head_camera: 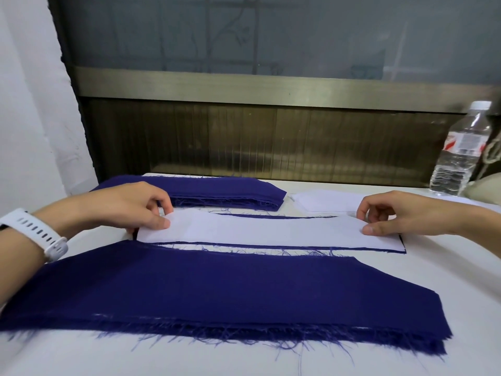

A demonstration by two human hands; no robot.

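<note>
My left hand point(141, 210) pinches one end of the white strip point(271, 230), thumb on top; my right hand point(393, 215) pinches the other end the same way. The strip lies flat on the table point(406, 308), over a navy strip point(271, 245) whose edge peeks out along the near side. I'd say I'm lining white up on navy. Next calls for small nudges at both ends until the edges match, then a smoothing press. Big navy piece point(217, 289) in front, navy stack point(225, 191) behind, water bottle point(458, 150) far right.

White table point(401, 289) carries a wide navy cloth point(217, 289), a folded navy stack point(222, 189), white strips point(325, 203) and a bottle point(458, 150)
</note>
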